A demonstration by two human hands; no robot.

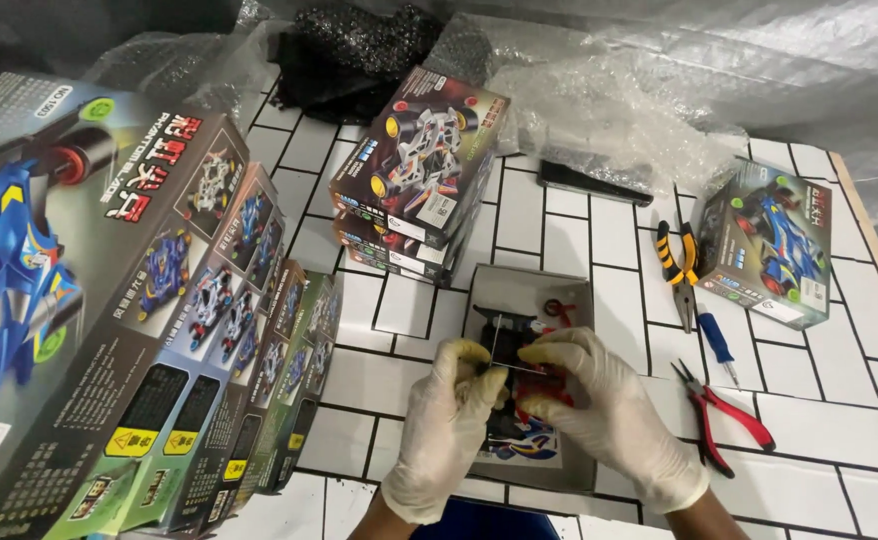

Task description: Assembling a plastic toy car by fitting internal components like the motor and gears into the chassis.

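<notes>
Tilted toy-car boxes (109, 330) fill the left edge of the frame, closest to the camera, leaning in a row with dark and green printed sides. At lower centre, both gloved hands meet over an open grey tray (529, 300) on the white-tiled counter (819, 400). Left hand (446, 425) and right hand (604, 405) are both clenched around a small red and black toy-car part (531, 375), pinching it between fingertips; a thin wire-like piece rises from it. Under the hands, inside the tray, lies a blue and white printed sheet (524, 440).

A stack of dark toy-car boxes (419, 170) stands just above the tray. To the right lie yellow-handled pliers (681, 265), a blue-handled screwdriver (717, 340) and red-handled cutters (724, 415), near one another. A single car box (769, 245) sits at the right, and a black flat tool (594, 182) lies beside crumpled bubble wrap (609, 110) in the upper middle.
</notes>
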